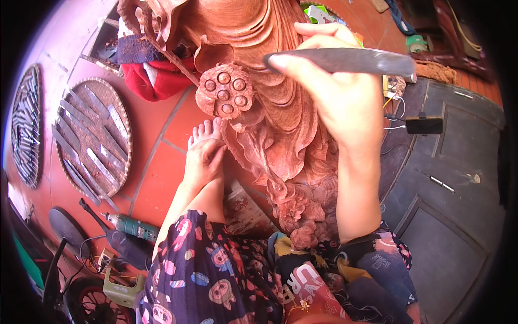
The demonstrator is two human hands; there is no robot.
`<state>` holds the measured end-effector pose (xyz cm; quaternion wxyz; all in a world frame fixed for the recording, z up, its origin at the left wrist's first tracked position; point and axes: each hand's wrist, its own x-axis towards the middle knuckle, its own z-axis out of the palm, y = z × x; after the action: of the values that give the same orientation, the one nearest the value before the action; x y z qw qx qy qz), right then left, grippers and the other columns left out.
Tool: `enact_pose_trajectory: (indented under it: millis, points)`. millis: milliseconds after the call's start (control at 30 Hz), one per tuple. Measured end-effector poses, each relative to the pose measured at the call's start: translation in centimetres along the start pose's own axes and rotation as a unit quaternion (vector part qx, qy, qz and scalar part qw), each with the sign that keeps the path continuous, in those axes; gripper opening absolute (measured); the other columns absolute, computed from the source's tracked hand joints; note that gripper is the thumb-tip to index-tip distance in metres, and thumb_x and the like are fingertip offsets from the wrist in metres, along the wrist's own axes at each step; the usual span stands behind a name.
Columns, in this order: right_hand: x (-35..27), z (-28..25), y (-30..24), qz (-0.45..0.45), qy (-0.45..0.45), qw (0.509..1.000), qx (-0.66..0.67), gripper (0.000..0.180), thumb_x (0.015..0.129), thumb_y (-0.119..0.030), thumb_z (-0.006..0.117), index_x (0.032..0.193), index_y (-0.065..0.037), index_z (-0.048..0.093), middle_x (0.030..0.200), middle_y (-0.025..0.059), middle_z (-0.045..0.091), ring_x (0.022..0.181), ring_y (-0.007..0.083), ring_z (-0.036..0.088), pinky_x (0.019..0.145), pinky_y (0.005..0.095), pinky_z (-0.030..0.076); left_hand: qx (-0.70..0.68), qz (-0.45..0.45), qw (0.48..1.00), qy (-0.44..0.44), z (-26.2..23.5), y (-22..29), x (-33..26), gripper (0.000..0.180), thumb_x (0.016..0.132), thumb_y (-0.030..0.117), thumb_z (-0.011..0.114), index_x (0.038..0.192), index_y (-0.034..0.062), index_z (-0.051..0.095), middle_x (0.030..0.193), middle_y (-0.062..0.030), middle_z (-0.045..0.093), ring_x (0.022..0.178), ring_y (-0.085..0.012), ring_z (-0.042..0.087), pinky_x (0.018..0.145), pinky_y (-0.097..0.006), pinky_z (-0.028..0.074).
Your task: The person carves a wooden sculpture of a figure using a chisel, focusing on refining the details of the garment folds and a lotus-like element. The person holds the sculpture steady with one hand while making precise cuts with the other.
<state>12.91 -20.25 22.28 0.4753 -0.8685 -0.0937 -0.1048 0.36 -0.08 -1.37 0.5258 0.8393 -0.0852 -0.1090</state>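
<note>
A large reddish-brown wood carving [259,32] rises in front of me, with robe-like folds, a lotus seed pod [225,90] and carved flowers low down. Above its right side, my right hand [345,89] is closed around a flat dark metal tool [350,60], long and tapered like a chisel blade. The thumb lies along the narrower left end; the wider end points right. My left hand [204,156] rests low at the left of the carving, closed over my bare foot [206,129]. Its fingers are only partly visible.
At left, a round woven tray [127,154] holds several flat steel tools; another tray [38,173] holds many slim ones. A green power tool [137,228] lies near my left leg. At right, a phone [424,125] and a pen-like tool [442,184] lie on a dark panelled board [458,227].
</note>
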Motion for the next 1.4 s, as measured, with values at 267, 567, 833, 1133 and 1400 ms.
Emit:
enact_pose_trajectory:
  millis: [267, 567, 833, 1133, 1400]
  points:
    - [0.4, 0.4, 0.7, -0.001, 0.006, 0.999, -0.036, 0.013, 0.081, -0.003, 0.083, 0.088, 0.001, 0.072, 0.085, 0.0056, 0.071, 0.098, 0.0128, 0.064, 0.091, 0.0325, 0.048, 0.016, 0.009, 1.000, -0.001, 0.0, 0.3, 0.1, 0.012, 0.089, 0.018, 0.074, 0.097, 0.0094, 0.072, 0.097, -0.0149, 0.072, 0.096, -0.0363, 0.068, 0.097, -0.047, 0.046]
    - [0.2, 0.9, 0.5, -0.027, 0.032, 0.997, -0.067, 0.017, 0.078, -0.004, 0.085, 0.082, 0.002, 0.069, 0.093, 0.0070, 0.065, 0.097, 0.0184, 0.064, 0.084, 0.0314, 0.049, 0.001, 0.024, 1.000, 0.012, 0.0, 0.7, 0.2, 0.011, 0.091, 0.017, 0.072, 0.097, 0.0073, 0.072, 0.095, -0.0147, 0.071, 0.090, -0.0353, 0.068, 0.092, -0.046, 0.047]
    - [0.4, -2.2, -1.4, 0.008, -0.008, 1.000, -0.018, 0.009, 0.085, -0.001, 0.077, 0.081, 0.003, 0.069, 0.095, 0.0096, 0.074, 0.097, 0.0197, 0.069, 0.088, 0.0319, 0.051, 0.090, 0.032, 0.995, 0.002, 0.5, -1.0, -0.1, 0.021, 0.092, 0.024, 0.072, 0.104, 0.0078, 0.072, 0.117, -0.0237, 0.067, 0.122, -0.0473, 0.058, 0.113, -0.061, 0.035]
    - [0.2, -11.3, -2.4, 0.098, -0.181, 0.932, 0.298, 0.015, 0.084, 0.004, 0.080, 0.094, 0.004, 0.069, 0.089, 0.0143, 0.073, 0.086, 0.0207, 0.073, 0.074, 0.0293, 0.059, 0.055, 0.013, 0.998, -0.017, -0.2, -0.3, -0.5, 0.015, 0.089, 0.020, 0.074, 0.099, 0.0087, 0.072, 0.102, -0.0210, 0.071, 0.108, -0.0433, 0.064, 0.105, -0.055, 0.042]
    - [2.4, -10.6, -0.3, 0.013, -0.212, 0.951, 0.226, 0.026, 0.102, -0.020, 0.066, 0.094, 0.004, 0.071, 0.087, 0.0085, 0.070, 0.080, 0.0142, 0.064, 0.072, 0.0289, 0.050, 0.031, 0.063, 0.998, 0.008, 0.6, 0.3, -0.4, 0.010, 0.085, 0.012, 0.073, 0.089, 0.0043, 0.068, 0.088, -0.0152, 0.068, 0.089, -0.0374, 0.066, 0.088, -0.048, 0.047]
